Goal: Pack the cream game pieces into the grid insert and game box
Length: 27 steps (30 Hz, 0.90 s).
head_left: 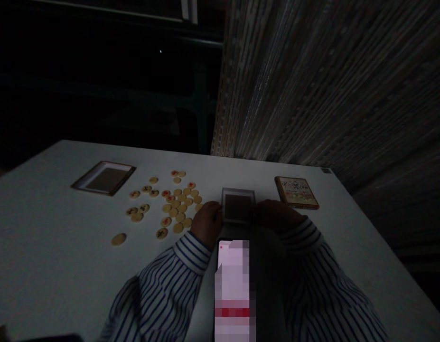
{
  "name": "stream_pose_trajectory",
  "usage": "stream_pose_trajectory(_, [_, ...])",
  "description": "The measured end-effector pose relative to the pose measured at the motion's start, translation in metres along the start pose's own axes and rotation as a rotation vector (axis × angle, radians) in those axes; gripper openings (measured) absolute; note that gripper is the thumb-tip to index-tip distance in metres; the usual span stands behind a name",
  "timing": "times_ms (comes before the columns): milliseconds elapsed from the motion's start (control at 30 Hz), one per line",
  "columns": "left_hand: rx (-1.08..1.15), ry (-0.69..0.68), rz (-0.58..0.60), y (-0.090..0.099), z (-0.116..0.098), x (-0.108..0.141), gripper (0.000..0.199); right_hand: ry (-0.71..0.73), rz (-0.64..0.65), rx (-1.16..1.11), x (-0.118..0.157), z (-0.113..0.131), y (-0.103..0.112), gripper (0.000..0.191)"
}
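Observation:
A small shallow box [238, 207], pale-walled with a brown bottom, lies on the white table in front of me. My left hand [206, 223] closes on its left wall, fingers bent. On the opposite side my right hand [278, 215] holds the right wall, its fingertips dim in shadow. Many round wooden Chinese chess pieces [180, 217] are scattered left of the box, some showing red or black characters and others blank. The nearest ones sit right beside my left hand.
Far left lies an open box part [107, 178] with a brown border. A printed box or lid [298, 192] is to the right. A lit phone [225, 251] lies between my forearms. Behind the white table [56, 228] hangs a striped curtain [294, 85]. The room is dark.

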State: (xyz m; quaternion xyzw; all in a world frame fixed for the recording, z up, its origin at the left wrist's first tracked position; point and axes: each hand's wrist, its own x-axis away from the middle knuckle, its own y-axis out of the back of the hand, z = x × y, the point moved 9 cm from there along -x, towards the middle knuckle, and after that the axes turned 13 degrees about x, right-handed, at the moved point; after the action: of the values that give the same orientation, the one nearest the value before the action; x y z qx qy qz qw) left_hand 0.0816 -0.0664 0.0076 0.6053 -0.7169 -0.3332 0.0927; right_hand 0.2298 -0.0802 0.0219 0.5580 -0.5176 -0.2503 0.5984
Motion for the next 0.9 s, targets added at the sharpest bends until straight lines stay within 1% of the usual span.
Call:
stream_pose_trajectory(167, [0.0,0.0,-0.003,0.0007,-0.0012,-0.0004,0.023,0.014,-0.045,0.007,-0.0014,-0.0014,-0.0034,0.026])
stream_pose_trajectory(267, [-0.001,-0.01,-0.006,0.0001,-0.0009,-0.0002,0.022,0.015,-0.071,0.012,-0.0006,-0.0016,-0.0017,0.026])
stream_pose_trajectory(467, [0.012,-0.031,-0.015,0.0003,-0.0016,0.0002,0.022,0.005,-0.029,0.04,0.0001,-0.0016,-0.0021,0.024])
stream_pose_trajectory(633, [0.01,-0.027,-0.011,-0.0006,0.0006,0.0,0.024,0.026,-0.089,0.063,-0.0026,-0.003,-0.0047,0.023])
stream_pose_trajectory(767, [0.016,-0.028,-0.029,0.0007,0.0007,0.0006,0.023,0.022,-0.059,0.052,-0.0026,-0.0038,-0.0085,0.023])
stream_pose_trajectory(900, [0.009,-0.007,-0.018,0.0002,-0.0003,0.0003,0.024,0.037,-0.079,0.072,-0.0013,-0.0016,-0.0051,0.024])
